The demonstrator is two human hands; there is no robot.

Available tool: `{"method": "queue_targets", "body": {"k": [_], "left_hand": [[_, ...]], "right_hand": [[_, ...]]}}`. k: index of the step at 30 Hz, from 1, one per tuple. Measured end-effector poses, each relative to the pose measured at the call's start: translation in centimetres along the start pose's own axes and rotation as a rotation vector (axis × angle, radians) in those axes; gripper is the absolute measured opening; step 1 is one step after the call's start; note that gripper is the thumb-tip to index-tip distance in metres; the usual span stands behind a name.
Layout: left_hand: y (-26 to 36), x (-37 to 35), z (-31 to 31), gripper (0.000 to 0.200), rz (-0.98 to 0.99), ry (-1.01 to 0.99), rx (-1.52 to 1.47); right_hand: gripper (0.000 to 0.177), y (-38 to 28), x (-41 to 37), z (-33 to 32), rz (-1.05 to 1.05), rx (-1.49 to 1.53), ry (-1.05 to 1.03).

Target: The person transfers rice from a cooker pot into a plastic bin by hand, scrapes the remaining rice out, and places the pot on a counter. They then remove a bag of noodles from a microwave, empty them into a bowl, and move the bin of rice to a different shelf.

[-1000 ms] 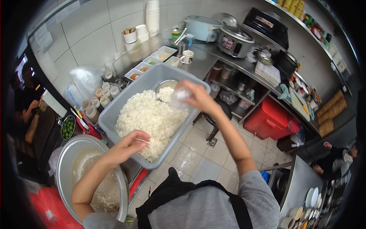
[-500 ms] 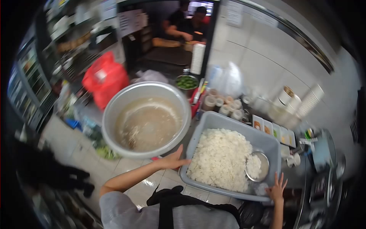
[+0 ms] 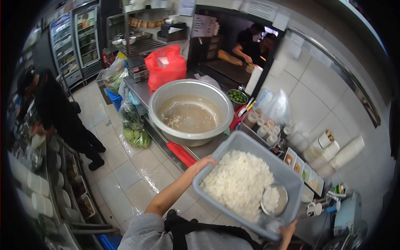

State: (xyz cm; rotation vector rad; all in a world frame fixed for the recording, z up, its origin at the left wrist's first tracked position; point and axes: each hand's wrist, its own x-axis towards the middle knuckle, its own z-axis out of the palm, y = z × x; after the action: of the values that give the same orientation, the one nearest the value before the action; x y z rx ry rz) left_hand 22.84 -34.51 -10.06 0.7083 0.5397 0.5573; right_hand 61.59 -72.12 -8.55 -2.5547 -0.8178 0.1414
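Observation:
A grey plastic tub (image 3: 290, 188) full of cooked white rice (image 3: 237, 181) is in front of me, tilted in view. Its left rim is in the grip of my left hand (image 3: 203, 163), fingers curled over the edge. At the near right corner my right hand (image 3: 287, 230) grips the rim; part of it is hidden by the tub. On the rice at the right lies a round metal bowl (image 3: 283, 203) with some rice in it. Beside it is a crumpled clear plastic bag (image 3: 273, 225).
A large metal basin (image 3: 227, 118) of cloudy water stands on the steel counter beyond the tub. Around it are a red bag (image 3: 166, 68), a pot of green limes (image 3: 237, 96) and sauce containers (image 3: 262, 131). A co-worker in black (image 3: 54, 104) stands at the left; others work behind the hatch.
Both my hands, spread at the tub's sides before, have closed on its rim. My view has swung left, bringing the fridges and the co-worker into fuller sight.

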Motion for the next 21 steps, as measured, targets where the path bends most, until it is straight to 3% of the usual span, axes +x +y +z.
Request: {"method": "queue_targets", "body": {"k": [3,6,9,12,15,18,21], "left_hand": [[-1.0,-4.9,-0.9,0.059,0.005,0.008,-0.049],[-1.6,-9.9,-1.1,0.058,-0.009,0.039,-0.095],[-1.1,-14.6,-1.7,0.057,0.016,0.103,-0.091],[-1.3,-19.0,-4.9,0.054,-0.001,0.141,-0.064],[-1.9,-23.9,-10.7,0.052,-0.012,0.188,-0.056],[-1.0,-30.1,-15.1,0.056,-0.006,0.255,-0.087],[2.0,-36.1,-18.1,0.057,0.061,0.315,-0.114]], "right_hand": [[0.075,-0.2,-4.9,-0.9,-0.043,0.134,0.077],[0.064,0.4,-9.6,-2.0,0.029,0.183,-0.018],[0.053,-0.8,-13.6,-1.8,0.109,0.089,0.029],[0.044,0.7,-16.5,-0.1,0.042,0.103,0.046],[0.038,-2.3,-20.4,1.1,0.061,0.198,-0.057],[0.057,-9.0,-24.4,3.2,0.127,0.442,-0.113],[0.047,-14.4,-27.3,6.0,0.053,0.505,-0.133]]}}
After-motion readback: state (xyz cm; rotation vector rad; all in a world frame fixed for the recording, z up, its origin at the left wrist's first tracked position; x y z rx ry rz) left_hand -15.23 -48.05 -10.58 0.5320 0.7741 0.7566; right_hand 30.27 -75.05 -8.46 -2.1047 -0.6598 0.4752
